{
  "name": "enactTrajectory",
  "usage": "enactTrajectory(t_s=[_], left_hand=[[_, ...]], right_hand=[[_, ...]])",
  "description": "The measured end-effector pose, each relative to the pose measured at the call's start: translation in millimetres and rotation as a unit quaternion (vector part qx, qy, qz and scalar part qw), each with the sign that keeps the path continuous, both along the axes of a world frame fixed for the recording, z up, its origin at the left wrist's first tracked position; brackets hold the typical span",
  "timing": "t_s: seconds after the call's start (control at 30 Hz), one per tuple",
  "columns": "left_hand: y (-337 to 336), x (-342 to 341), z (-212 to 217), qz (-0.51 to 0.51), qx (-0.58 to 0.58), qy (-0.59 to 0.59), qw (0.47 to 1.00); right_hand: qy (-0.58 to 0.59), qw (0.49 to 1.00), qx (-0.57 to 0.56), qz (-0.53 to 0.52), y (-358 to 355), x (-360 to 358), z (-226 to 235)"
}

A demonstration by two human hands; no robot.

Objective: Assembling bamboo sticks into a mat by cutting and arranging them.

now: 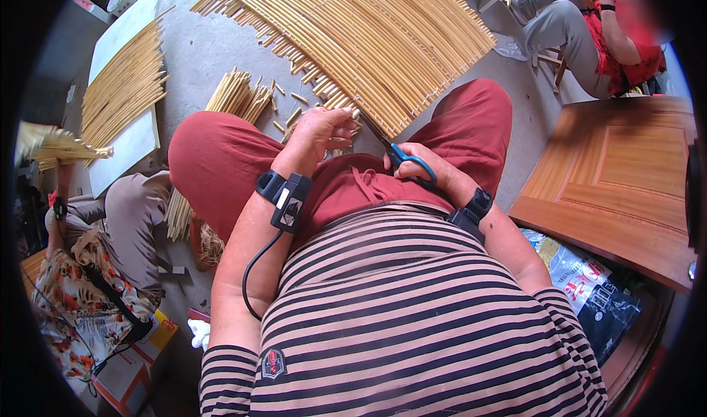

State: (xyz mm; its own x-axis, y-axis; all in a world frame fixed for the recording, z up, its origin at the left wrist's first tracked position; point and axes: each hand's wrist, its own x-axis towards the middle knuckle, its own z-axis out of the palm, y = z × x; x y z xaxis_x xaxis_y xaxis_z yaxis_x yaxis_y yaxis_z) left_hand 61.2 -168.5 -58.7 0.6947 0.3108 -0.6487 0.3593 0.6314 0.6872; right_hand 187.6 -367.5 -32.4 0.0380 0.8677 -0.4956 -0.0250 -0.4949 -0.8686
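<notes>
A large mat of straw-coloured sticks (368, 37), tied in rows, spreads over the floor before my knees. At its near corner my left hand (325, 131) is closed in a pinch beside the stick ends. What its fingertips hold is too small to make out. My right hand (417, 160), in front of my waist, grips scissors with blue handles (423, 172). Their dark blades point up and left, to the mat's edge close to my left fingertips. I cannot tell how far the blades are apart.
Loose stick bundles (234, 96) and short cut pieces (278, 100) lie left of the mat. Another stick layer rests on a white board (107, 37). A co-worker at left holds a bundle (62, 148); another person sits at upper right. A wooden panel (604, 174) stands right.
</notes>
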Motion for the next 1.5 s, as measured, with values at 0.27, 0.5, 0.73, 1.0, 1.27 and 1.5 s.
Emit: enactTrajectory(t_s=[0.27, 0.5, 0.73, 1.0, 1.27, 1.5], left_hand=[[-1.4, -1.4, 6.6, -0.012, -0.011, -0.012, 1.0], [-2.9, -1.6, 4.7, -0.009, -0.008, -0.007, 1.0], [-3.7, -1.7, 2.7, -0.015, -0.002, -0.011, 1.0], [-4.8, -2.5, 3.1, -0.021, -0.024, -0.01, 0.999], [-6.1, -3.2, 0.4, -0.024, -0.022, -0.013, 0.999], [-8.6, -3.9, -0.7, 0.0, -0.015, -0.034, 0.999]], right_hand=[[0.001, 1.0, -0.008, -0.003, -0.5, 1.8, -4.3], [-0.036, 0.999, 0.0, -0.016, -1.6, 1.2, -6.8], [-0.125, 0.991, 0.041, -0.033, -7.4, -6.1, -10.5], [-0.064, 0.997, 0.024, -0.035, -12.7, -5.4, -14.0], [-0.053, 0.998, 0.013, 0.006, -11.8, -1.0, -9.2], [-0.079, 0.996, 0.031, -0.006, -22.3, -5.1, -5.3]])
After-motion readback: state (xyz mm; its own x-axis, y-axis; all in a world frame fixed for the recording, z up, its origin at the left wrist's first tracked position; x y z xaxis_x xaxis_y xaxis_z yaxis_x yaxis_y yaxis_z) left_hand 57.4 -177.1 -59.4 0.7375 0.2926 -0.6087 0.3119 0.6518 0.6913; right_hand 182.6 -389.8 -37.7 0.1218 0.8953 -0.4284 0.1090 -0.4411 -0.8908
